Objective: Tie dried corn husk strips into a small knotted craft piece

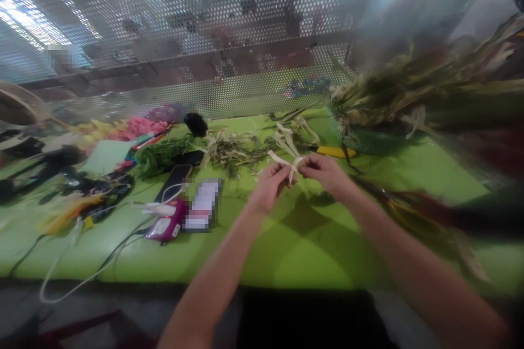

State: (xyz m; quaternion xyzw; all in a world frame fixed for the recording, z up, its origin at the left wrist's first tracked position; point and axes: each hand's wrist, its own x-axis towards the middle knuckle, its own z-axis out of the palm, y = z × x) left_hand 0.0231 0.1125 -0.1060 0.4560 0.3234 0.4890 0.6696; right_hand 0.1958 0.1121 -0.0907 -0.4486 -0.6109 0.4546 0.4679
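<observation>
Pinched between my two hands is a pale, flat strip of dried plant fibre, with a loop or knot where the fingers meet. My left hand grips it from the left, thumb on top. From the other side my right hand holds it between thumb and fingertips. Just beyond the hands lie more pale strips on the green table. A yellow-handled tool rests past my right hand. The fine detail of the knot is blurred.
A heap of dried leaves fills the right side. To the left lie a lit phone, a purple device with cables, green fibre and pink pieces. A perforated metal screen stands behind. Another person is at far right.
</observation>
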